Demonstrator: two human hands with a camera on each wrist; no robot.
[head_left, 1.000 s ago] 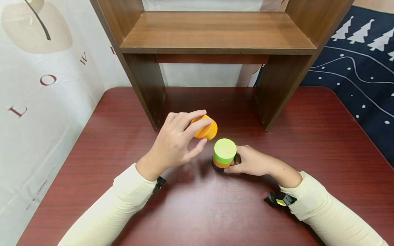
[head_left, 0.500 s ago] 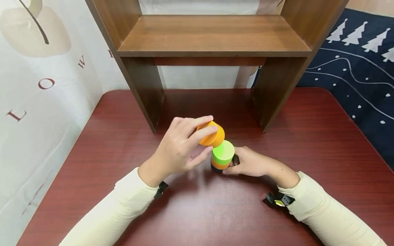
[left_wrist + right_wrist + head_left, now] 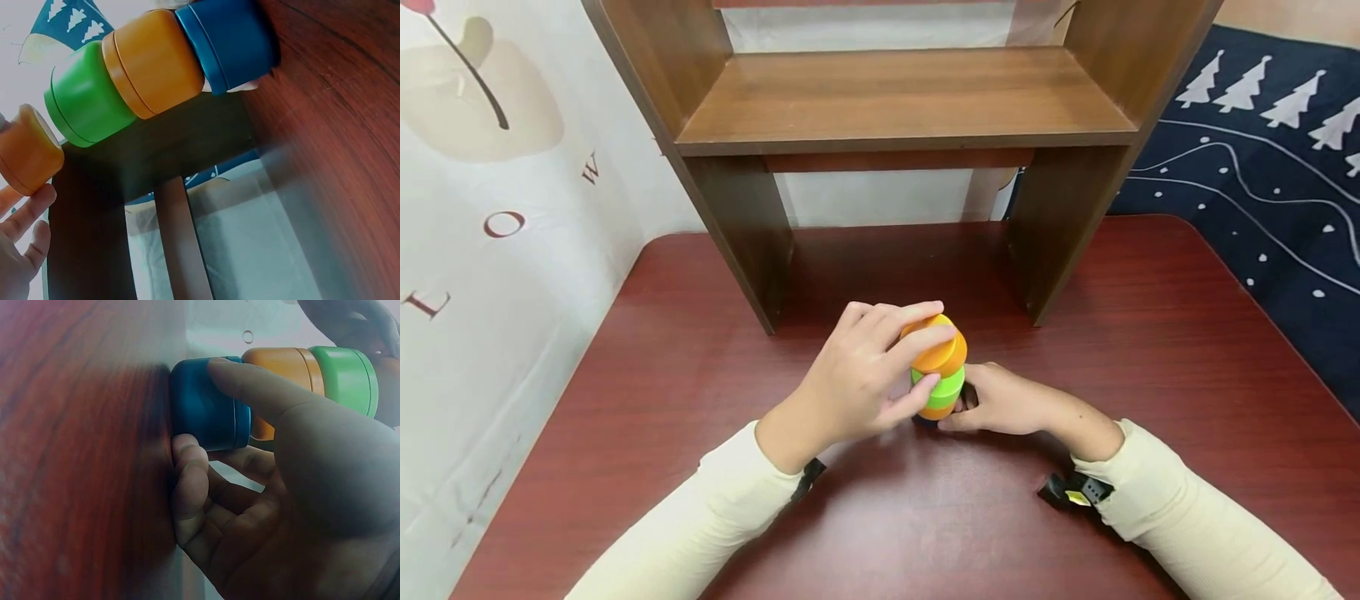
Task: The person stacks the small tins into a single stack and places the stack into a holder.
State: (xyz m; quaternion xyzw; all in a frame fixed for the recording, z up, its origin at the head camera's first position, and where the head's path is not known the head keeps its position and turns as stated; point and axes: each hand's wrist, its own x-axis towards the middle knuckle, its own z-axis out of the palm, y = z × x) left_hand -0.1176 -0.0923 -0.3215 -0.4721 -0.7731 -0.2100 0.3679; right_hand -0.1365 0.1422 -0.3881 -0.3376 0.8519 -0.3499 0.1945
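A stack of small lidded jars stands on the table: a dark blue jar [image 3: 203, 403] at the bottom, an orange jar [image 3: 156, 59] on it, and a green jar [image 3: 94, 94] on top. My right hand [image 3: 1018, 402] grips the blue jar low down, thumb on one side and fingers curled on the other. Above the green jar my left hand [image 3: 861, 379] pinches a second orange jar [image 3: 31, 156] between thumb and fingers. This jar is slightly tilted in the left wrist view, its lower edge close to the green lid; I cannot tell whether they touch.
A wooden shelf unit [image 3: 910, 96] stands on the red-brown table [image 3: 895, 517] behind the hands, with its side panels reaching down to the tabletop. A white printed cloth [image 3: 512, 275] hangs at the left, a navy cloth with trees [image 3: 1247, 200] at the right.
My left hand has moved right with the second orange jar, from beside the stack to over the green jar. The right hand keeps its grip; the head view has tilted up slightly.
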